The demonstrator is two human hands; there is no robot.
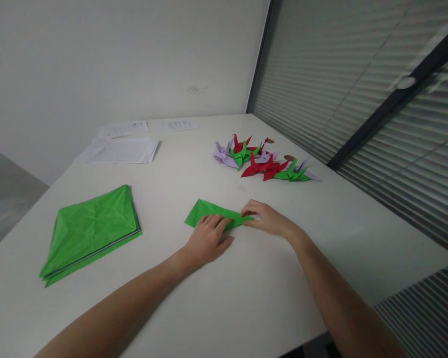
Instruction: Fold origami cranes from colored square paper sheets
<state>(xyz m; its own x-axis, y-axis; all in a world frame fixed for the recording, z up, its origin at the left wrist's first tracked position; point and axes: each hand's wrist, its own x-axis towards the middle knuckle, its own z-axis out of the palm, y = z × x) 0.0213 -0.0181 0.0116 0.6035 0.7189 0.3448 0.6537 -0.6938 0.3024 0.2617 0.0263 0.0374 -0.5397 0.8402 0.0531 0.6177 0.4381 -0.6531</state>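
Note:
A folded piece of green origami paper (205, 209) lies on the white table, with a narrow pointed end toward the right. My left hand (210, 237) rests flat over its lower middle, fingers stretched out and pressing it down. At the narrow end, my right hand (262, 217) pinches the paper between thumb and fingers. A small whitish patch shows by the pinched tip. Part of the paper's lower edge is hidden under my left hand.
A stack of creased green paper sheets (97, 219) lies at the left. Several folded cranes in red, green and lilac (261, 164) sit at the back right. Printed papers (123, 150) lie at the back left. Window blinds (343, 74) border the table's right side.

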